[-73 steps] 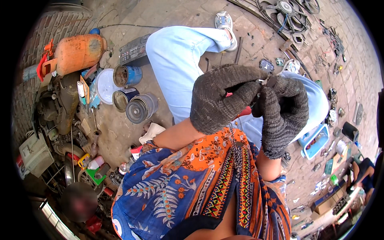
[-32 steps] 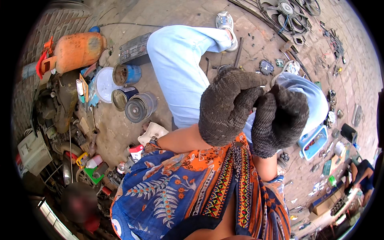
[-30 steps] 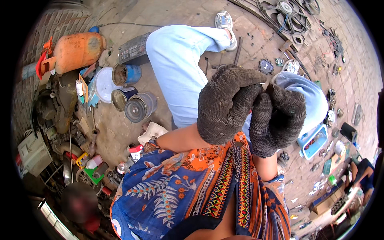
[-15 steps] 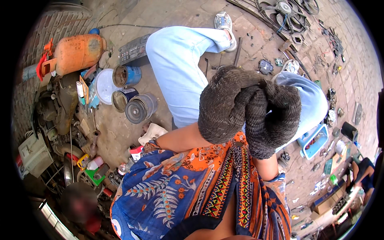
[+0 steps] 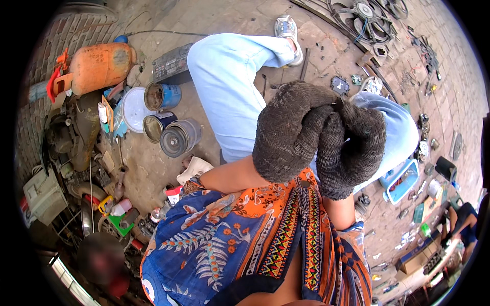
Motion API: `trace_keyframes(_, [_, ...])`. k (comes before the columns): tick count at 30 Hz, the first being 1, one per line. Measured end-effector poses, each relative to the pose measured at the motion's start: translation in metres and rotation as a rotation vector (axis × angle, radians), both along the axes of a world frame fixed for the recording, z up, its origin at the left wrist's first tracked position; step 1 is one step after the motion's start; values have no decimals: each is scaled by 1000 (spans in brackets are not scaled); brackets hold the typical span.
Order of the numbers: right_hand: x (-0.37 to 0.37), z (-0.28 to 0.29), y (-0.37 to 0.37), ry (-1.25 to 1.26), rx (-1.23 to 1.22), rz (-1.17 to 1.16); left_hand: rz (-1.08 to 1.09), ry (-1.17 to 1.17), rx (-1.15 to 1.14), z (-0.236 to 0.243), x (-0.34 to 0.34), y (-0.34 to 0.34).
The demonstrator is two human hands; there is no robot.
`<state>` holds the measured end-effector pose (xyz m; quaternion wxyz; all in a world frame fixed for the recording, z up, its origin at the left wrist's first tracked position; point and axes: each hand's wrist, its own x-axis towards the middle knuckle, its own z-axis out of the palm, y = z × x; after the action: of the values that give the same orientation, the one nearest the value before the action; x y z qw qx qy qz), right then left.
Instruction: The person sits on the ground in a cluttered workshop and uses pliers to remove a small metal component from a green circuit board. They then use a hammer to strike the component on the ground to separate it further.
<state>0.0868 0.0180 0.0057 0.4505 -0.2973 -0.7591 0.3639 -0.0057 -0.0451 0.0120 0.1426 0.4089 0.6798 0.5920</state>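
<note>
Both my hands wear thick dark knitted gloves and are pressed together close to the camera, above my knees in light blue trousers point(image 5: 229, 86). My left hand point(image 5: 291, 132) curls its fingers over the glove of my right hand point(image 5: 360, 145), which is closed against it. A tiny dark bit shows where the gloves meet at the top; I cannot tell what it is. My bare forearms come up past an orange and blue patterned cloth point(image 5: 245, 239).
On the paved ground to the left are an orange gas cylinder point(image 5: 99, 66), three open tins point(image 5: 178, 137), a white lid point(image 5: 132, 109) and a black box point(image 5: 171, 64). A blue tray point(image 5: 403, 181) lies right, fan parts point(image 5: 365, 20) far right. A person point(image 5: 462, 224) sits at the lower right.
My gloved hands have drawn closer together: the left fingers now wrap over the right glove, where earlier only the fingertips met at the top. The ground items have not moved.
</note>
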Motion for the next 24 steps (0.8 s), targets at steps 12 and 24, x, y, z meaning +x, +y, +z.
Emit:
trace_keyframes(12, [6, 5, -2, 78, -75, -25, 44, 61, 68, 0, 14, 4])
trace_keyframes(24, [6, 11, -2, -12, -167, 21, 55, 47, 59, -9, 12, 2])
